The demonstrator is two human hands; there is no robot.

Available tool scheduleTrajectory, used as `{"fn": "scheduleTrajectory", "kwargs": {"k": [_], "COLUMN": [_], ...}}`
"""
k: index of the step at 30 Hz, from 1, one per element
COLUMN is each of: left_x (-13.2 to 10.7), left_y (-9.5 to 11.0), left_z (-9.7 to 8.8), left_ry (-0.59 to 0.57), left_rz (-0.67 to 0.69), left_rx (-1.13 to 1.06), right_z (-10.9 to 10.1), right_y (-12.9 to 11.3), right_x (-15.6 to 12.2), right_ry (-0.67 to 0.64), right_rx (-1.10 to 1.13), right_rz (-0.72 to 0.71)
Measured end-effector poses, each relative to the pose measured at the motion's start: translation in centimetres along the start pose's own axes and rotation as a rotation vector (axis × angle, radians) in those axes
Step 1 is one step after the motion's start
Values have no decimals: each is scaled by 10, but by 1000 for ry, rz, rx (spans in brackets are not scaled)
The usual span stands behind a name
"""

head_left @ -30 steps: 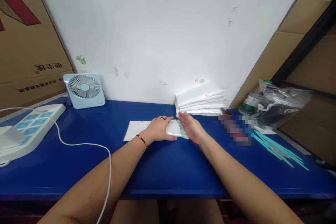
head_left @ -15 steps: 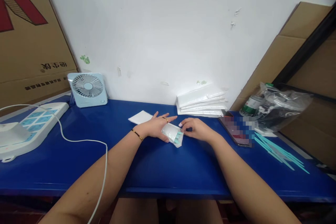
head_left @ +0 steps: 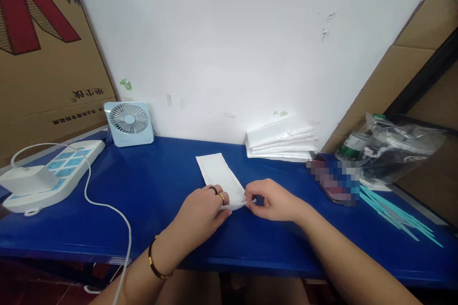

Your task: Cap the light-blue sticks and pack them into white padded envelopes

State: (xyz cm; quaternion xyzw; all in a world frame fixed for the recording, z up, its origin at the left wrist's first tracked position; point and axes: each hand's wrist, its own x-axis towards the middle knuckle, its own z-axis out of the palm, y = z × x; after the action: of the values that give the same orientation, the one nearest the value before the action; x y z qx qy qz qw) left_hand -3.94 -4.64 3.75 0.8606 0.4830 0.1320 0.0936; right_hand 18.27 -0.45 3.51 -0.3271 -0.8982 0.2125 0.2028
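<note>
A white bubble mailer (head_left: 219, 171) lies on the blue table, its far end pointing away and slightly left. My left hand (head_left: 202, 209) is closed on the left part of its near end, thumb in front and fingers on top. At the right corner of that same end, my right hand (head_left: 270, 199) pinches the edge between thumb and fingers. The near edge is lifted a little between the two hands. Any teal strip on the mailer is hidden from view.
Several white mailers (head_left: 281, 140) are stacked by the wall. A phone (head_left: 331, 183), loose teal strips (head_left: 400, 217) and a clear plastic bag (head_left: 397, 147) lie on the right. On the left stand a small fan (head_left: 129, 124) and a power strip (head_left: 71, 171) with a white cable (head_left: 110, 207).
The mailer has turned so its near end faces me. My left hand went from lying spread on it to gripping its near edge; my right hand stays at the right corner.
</note>
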Motion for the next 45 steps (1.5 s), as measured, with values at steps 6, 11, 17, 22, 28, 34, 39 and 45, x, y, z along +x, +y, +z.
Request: {"fn": "scheduleTrajectory", "kwargs": {"k": [6,11,17,22,28,34,39,45], "left_x": [0,2,5,7,-5,-11,-12,-11], "left_y": [-11,-15,-19,-24,-28,-26,-27,-24], "left_z": [23,36,39,41,31,28,30,27], "left_ry": [-8,17,45,55,577,638,554,466], "left_rz": [-204,-289,-307,-323,-292,-234,-188,-162], "left_rx": [-125,-205,-303,-353,-404,-471,-551,-566], "right_z": [21,28,36,46,29,14,19,-58], "right_y": [24,22,-5,0,28,80,98,105], "right_x": [11,11,11,17,42,140,179,131], "right_ry": [63,169,-13,-9,396,797,783,890], "right_rx": [162,-133,-497,-512,-83,406,249,-482], "right_rz": [190,50,-278,-309,-98,549,608,460]}}
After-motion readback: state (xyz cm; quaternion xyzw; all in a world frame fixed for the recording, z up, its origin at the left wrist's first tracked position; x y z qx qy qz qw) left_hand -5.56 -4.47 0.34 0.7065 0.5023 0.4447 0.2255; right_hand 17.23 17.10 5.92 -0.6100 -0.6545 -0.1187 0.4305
